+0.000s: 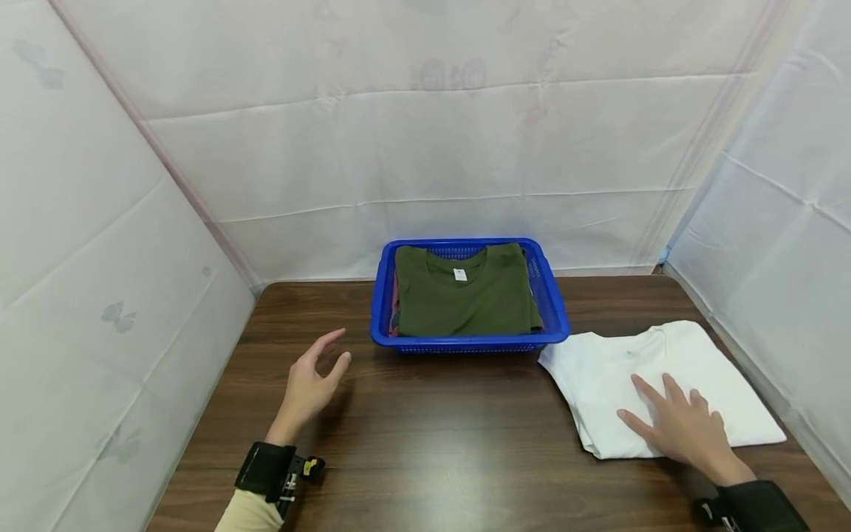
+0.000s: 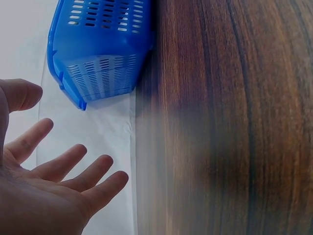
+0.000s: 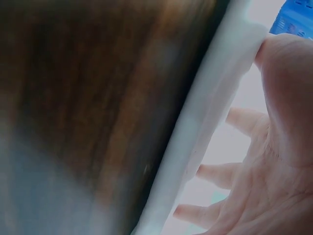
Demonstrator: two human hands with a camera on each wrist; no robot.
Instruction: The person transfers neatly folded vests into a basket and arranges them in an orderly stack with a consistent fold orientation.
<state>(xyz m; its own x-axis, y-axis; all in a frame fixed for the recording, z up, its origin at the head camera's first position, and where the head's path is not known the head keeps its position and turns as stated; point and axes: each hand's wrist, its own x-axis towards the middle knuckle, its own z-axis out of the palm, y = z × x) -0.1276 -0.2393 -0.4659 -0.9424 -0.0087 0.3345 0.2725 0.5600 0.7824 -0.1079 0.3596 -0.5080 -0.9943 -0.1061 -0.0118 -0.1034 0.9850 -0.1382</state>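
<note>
A folded white T-shirt (image 1: 598,369) lies on the right side of the table, its neckline toward the back. My right hand (image 1: 688,428) is over its front part with fingers spread; in the right wrist view the fingertips (image 3: 208,171) come down to the white cloth. My left hand (image 1: 312,384) hovers above the wood, left of the blue basket (image 1: 382,295), with nothing in it. Its fingers are loosely extended and apart from the basket in the left wrist view. Inside the basket a folded dark green T-shirt (image 1: 465,307) with a white neck label lies on top of other cloth.
The brown wooden table (image 1: 425,421) is bounded by white sheeting (image 1: 399,148) behind and on both sides. The basket stands near the table's back edge, close to the sheeting. A corner of the white T-shirt reaches the basket's front right corner.
</note>
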